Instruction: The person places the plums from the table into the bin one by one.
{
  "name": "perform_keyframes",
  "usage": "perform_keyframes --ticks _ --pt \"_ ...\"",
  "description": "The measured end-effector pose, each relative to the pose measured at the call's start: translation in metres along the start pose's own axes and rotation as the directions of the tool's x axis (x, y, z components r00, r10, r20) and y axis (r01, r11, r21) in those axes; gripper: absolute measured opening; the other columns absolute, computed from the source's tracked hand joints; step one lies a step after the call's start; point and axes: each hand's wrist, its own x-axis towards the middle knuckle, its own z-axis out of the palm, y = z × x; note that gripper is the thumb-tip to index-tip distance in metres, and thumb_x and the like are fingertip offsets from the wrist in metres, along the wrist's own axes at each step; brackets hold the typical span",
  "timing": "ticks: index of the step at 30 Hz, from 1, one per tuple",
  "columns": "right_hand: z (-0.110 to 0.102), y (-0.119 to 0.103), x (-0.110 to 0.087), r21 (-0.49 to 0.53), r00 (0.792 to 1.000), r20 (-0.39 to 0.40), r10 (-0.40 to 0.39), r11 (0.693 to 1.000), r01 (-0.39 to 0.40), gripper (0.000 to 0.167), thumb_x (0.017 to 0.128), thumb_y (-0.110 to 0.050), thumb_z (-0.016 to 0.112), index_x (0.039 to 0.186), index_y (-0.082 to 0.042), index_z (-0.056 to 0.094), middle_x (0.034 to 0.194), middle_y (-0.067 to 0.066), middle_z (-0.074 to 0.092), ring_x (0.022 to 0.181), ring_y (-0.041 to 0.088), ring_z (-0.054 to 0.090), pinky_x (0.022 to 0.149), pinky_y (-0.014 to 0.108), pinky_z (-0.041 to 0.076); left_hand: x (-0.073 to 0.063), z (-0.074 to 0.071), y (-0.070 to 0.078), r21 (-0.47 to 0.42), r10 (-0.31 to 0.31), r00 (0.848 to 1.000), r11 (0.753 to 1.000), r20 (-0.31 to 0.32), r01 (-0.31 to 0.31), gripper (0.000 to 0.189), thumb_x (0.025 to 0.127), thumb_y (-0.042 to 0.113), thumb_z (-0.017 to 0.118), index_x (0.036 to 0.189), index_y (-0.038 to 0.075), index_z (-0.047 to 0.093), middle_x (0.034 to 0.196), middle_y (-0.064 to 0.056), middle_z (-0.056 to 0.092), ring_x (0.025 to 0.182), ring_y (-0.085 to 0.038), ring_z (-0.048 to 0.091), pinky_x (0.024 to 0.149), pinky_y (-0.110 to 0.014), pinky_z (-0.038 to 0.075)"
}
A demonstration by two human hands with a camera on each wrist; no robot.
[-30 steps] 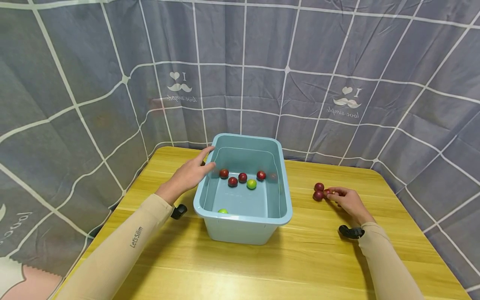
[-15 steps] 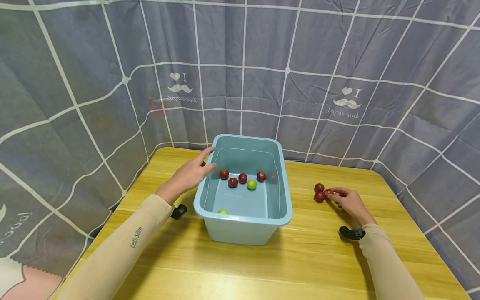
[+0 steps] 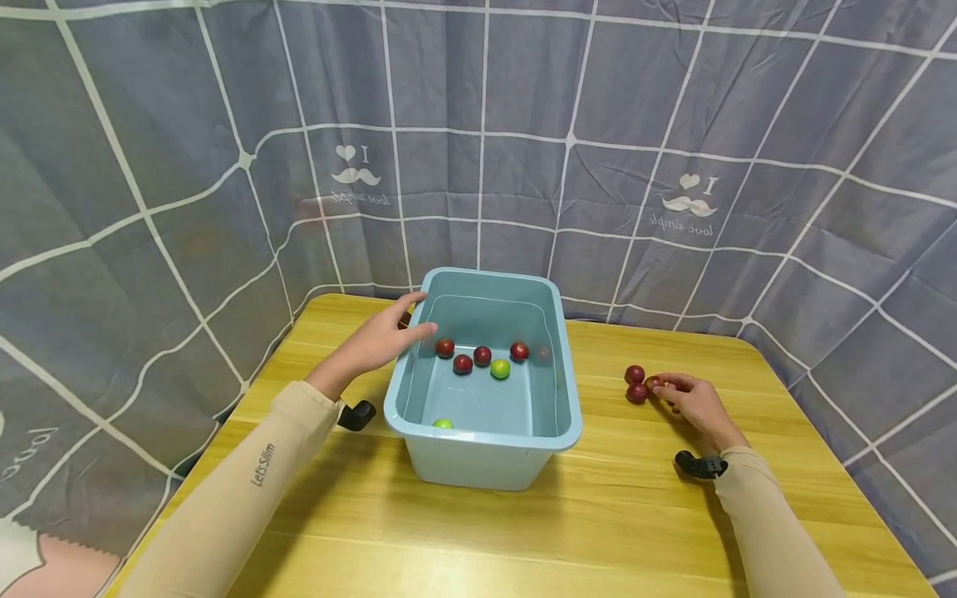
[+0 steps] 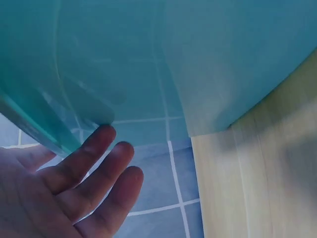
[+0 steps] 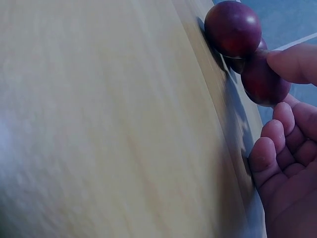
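A light blue tub [image 3: 483, 448] stands near the middle of a wooden table [image 3: 598, 531], and everything here sits in relation to it. The left hand [image 3: 377, 345] rests against the tub's far left rim, fingers straight and loosely spread, holding nothing; from the left wrist view the fingertips [image 4: 106, 136] lie just under the rim against the tub's outer wall. Inside the tub lie four dark red balls [image 3: 463, 363] in a loose row toward the far side, a green ball [image 3: 500, 369] touching or nearly touching that row, and a second green ball [image 3: 443, 423] against the near wall. Well to the right of the tub, on the bare table, the right hand [image 3: 691, 401] lies low with its fingers curled. Directly at its fingertips, on the side facing the tub, sit the red balls on the table [image 3: 635, 384], clustered and touching one another. The thumb tip [image 5: 292, 62] presses one of them; whether the hand pinches it cannot be told.
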Motion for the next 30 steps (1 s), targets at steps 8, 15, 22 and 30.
perform_keyframes --ticks 8,15,22,30 --pt "-0.001 -0.002 0.0 0.003 1.0 -0.003 -0.002 1.0 0.002 0.057 0.097 -0.041 0.065 0.137 0.0 0.059 0.1 0.004 0.063 0.079 0.013 0.058 0.063 0.026 0.05 -0.002 0.006 0.002 0.074 -0.02 0.999 0.997 -0.043 0.023 0.082 0.097 0.057 0.056 0.162 0.025 0.019 0.154 -0.016 0.046 0.13 -0.036 0.055 0.104 -0.057 0.046" --pt "0.0 0.001 -0.001 -0.002 1.0 -0.012 -0.017 1.0 0.017 0.057 0.098 -0.041 0.065 0.136 0.001 0.059 0.094 -0.001 0.062 0.077 0.013 0.057 0.062 0.026 0.049 -0.002 0.009 0.002 0.1 -0.038 0.997 0.994 -0.062 0.044 0.075 0.098 0.046 0.055 0.162 0.027 0.02 0.149 -0.018 0.049 0.123 -0.038 0.059 0.1 -0.059 0.047" --pt "0.0 0.004 -0.001 0.04 1.0 -0.002 0.006 0.999 -0.006 0.056 0.097 -0.043 0.065 0.135 -0.001 0.06 0.093 -0.001 0.062 0.076 0.012 0.055 0.062 0.025 0.049 -0.003 0.012 0.002 0.095 -0.045 0.997 0.994 -0.068 0.052 0.074 0.098 0.045 0.055 0.162 0.027 0.02 0.144 -0.018 0.054 0.12 -0.037 0.061 0.098 -0.057 0.05" --pt "-0.002 0.004 -0.002 0.047 1.0 -0.004 0.002 0.999 -0.002 0.058 0.097 -0.044 0.065 0.134 0.0 0.059 0.094 0.001 0.061 0.076 0.014 0.055 0.062 0.025 0.049 -0.004 0.012 0.004 0.074 -0.057 0.997 0.995 -0.059 0.062 0.074 0.099 0.044 0.054 0.162 0.028 0.019 0.148 -0.018 0.051 0.121 -0.037 0.061 0.099 -0.057 0.049"
